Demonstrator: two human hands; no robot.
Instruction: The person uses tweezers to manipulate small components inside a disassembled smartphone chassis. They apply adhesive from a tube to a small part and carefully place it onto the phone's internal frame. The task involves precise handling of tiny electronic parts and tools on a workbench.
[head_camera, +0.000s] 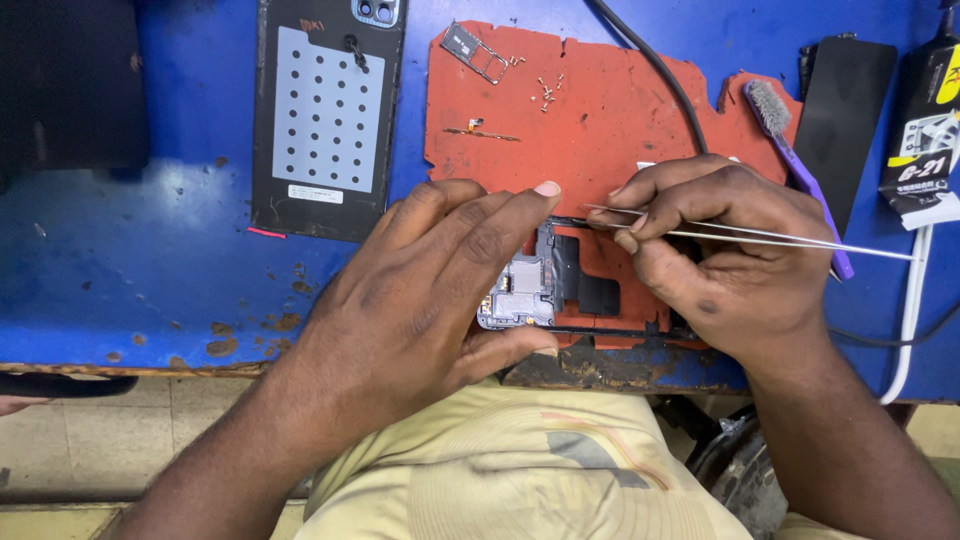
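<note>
- Head view shows the phone (540, 285) opened, back off, lying on a red mat (600, 110) at the lower centre of the frame, near the front edge of the blue counter (130, 250).
- Left hand (420, 300) lies over the phone's left end, fingers stretched long across the top edge and thumb tucked under the near edge, clamping the frame between them; the wrist comes in from the lower left.
- Right hand (720, 250) pinches the tweezers (760, 236) between thumb and first fingers, closed narrowly on them, palm turned down; the long end sticks out to the right, and the tips point left into the phone's upper edge, just beside the left fingertips.
- Risk, as I judge it: the tips sit right by the board and a black flex strip; a slip or too much pressure could scratch the board or tear the strip.
- Tips also point at the left fingertips, so a sudden give could jab them.
- Small screws (546, 92) lie loose on the mat at the upper centre, near a SIM tray (478, 52); a brushing sleeve could scatter them.
- The phone sits close to the counter's edge, so a loosened left grip could let it slide off.
- Back cover (325, 110) lies at the upper left, and a brush (790, 140) at the right, both well apart from the hands.
</note>
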